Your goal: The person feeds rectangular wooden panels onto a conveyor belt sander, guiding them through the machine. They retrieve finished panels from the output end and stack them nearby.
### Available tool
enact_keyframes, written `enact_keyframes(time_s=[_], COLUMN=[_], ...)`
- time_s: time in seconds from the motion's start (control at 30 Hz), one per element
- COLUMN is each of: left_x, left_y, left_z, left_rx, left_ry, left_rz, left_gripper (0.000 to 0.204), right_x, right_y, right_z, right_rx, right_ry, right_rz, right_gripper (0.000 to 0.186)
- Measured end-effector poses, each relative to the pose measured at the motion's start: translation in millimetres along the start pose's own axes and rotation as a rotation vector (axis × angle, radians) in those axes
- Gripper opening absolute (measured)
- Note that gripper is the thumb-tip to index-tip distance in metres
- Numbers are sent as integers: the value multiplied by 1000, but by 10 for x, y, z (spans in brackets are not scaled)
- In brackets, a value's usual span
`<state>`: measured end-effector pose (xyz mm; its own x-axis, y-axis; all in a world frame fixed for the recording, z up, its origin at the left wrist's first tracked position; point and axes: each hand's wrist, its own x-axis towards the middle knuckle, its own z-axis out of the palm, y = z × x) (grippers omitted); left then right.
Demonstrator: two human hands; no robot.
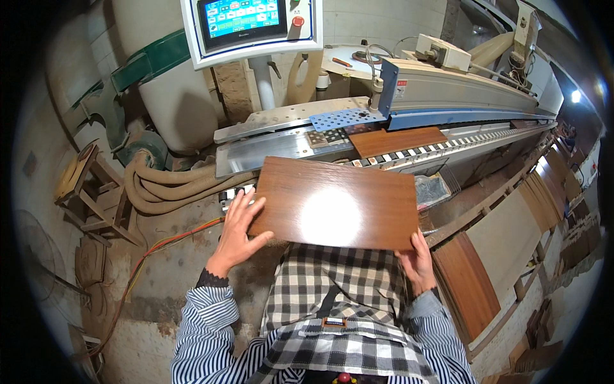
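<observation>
We're holding a brown wooden panel [336, 203] flat in front of our chest, just short of the long machine [448, 96]. Our left hand [238, 233] is on the panel's near left corner, fingers spread wide along the left edge, thumb pressed against the near edge. Our right hand [417, 261] has the near right corner, fingers curled up around the edge from below, thumb at the side. Both hands are gripping the panel, and a bright glare sits in the middle of its glossy top.

Ahead, a second, smaller wooden board [396, 141] lies on the machine's conveyor track [473, 142], well apart from ours, partly tucked under the blue guard [448, 117]. Above it all hangs a control screen [246, 19] with a red button [297, 21] beside it. To our left, thick beige hoses [166, 189] curl across the floor near a wooden stool [89, 192]. To our right, more brown boards [470, 281] lean stacked on edge beside the machine.
</observation>
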<state>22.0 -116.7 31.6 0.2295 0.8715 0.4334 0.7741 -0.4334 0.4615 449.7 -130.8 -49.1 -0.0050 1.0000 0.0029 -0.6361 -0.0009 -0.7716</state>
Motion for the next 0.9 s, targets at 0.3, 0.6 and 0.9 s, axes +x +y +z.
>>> enact_keyframes(time_s=[0.3, 0.6, 0.9], left_x=[141, 713, 861], left_y=[-390, -716, -790], left_z=[139, 382, 421], left_rx=[245, 299, 256], left_ry=[4, 68, 86], left_rz=[-116, -231, -251], left_gripper=[54, 57, 58], right_x=[733, -5, 102], right_y=[205, 358, 313], right_z=[568, -525, -704], right_rx=[134, -1843, -1908], right_ry=[-27, 79, -19], right_rz=[203, 198, 3], right_gripper=[54, 39, 19])
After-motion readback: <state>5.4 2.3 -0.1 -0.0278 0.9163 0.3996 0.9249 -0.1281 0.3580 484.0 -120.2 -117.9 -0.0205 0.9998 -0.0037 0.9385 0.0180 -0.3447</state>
